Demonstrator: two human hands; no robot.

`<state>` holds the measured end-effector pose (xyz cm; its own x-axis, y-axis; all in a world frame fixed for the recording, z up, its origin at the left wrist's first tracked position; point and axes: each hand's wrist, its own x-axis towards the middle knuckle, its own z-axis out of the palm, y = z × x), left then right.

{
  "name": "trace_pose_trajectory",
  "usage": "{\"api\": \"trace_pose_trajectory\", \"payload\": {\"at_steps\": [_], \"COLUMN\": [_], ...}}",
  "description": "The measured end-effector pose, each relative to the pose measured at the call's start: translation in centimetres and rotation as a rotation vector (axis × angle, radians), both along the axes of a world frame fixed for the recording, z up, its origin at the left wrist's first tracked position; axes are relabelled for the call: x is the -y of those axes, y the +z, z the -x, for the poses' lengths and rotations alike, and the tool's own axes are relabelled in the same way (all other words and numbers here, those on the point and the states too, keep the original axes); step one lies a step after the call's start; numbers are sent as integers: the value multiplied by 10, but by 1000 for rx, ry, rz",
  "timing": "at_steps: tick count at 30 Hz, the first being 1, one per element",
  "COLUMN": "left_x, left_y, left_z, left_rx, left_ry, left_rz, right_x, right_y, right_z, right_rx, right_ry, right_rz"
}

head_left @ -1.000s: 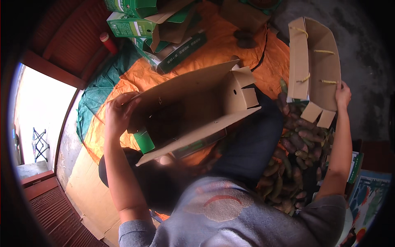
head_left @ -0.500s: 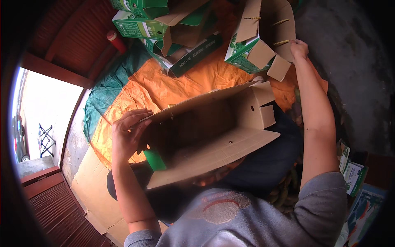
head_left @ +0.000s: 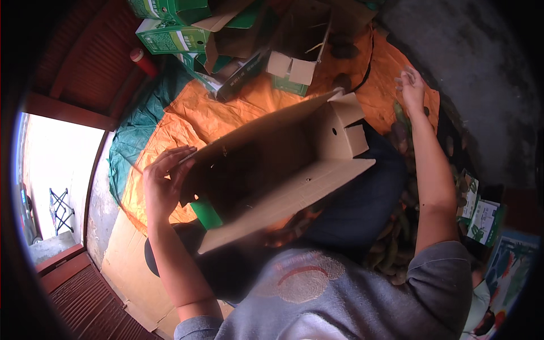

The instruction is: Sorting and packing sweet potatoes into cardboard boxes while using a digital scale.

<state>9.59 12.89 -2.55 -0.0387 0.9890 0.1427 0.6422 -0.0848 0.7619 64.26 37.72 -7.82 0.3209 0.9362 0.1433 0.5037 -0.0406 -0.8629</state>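
Observation:
A cardboard box (head_left: 334, 127), brown inside and with its flaps up, lies tilted across my lap with its opening toward me. My left hand (head_left: 164, 178) grips the box's left upper edge, thumb inside and fingers over the rim. A green patch (head_left: 207, 214) shows at that near left corner. Far to the right, my right hand (head_left: 411, 88) is held over the orange tarp, fingers apart, with nothing in it. A second open box (head_left: 293, 71) stands beyond the first, and a thin yellowish strip lies across its rim.
Several green printed boxes (head_left: 175, 37) are stacked at the far left beside a red bottle (head_left: 144, 62). Under them spreads an orange and green tarp (head_left: 204, 110). Long brownish-green roots or pods (head_left: 391, 255) lie by my right leg. Small green-white cartons (head_left: 484, 220) stand at the right.
My right hand has let go of the second box, which now stands farther left, close to the stack. The lap box stays in my left hand, and the view has shifted slightly.

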Motion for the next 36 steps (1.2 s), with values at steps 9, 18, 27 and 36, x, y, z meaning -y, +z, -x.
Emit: {"api": "trace_pose_trajectory", "payload": {"at_steps": [9, 18, 27, 36], "left_x": [17, 22, 39, 30], "left_y": [-41, -47, -19, -15], "left_z": [16, 7, -18, -15], "left_rx": [252, 333, 544, 623], "left_ry": [57, 121, 398, 685], "left_rz": [72, -29, -83, -253], "right_x": [318, 567, 508, 423], "right_y": [-171, -232, -252, -288], "right_z": [-126, -89, -86, -155], "right_rx": [156, 654, 278, 802], "right_ry": [-52, 646, 328, 184], "right_rz": [351, 956, 933, 950]}}
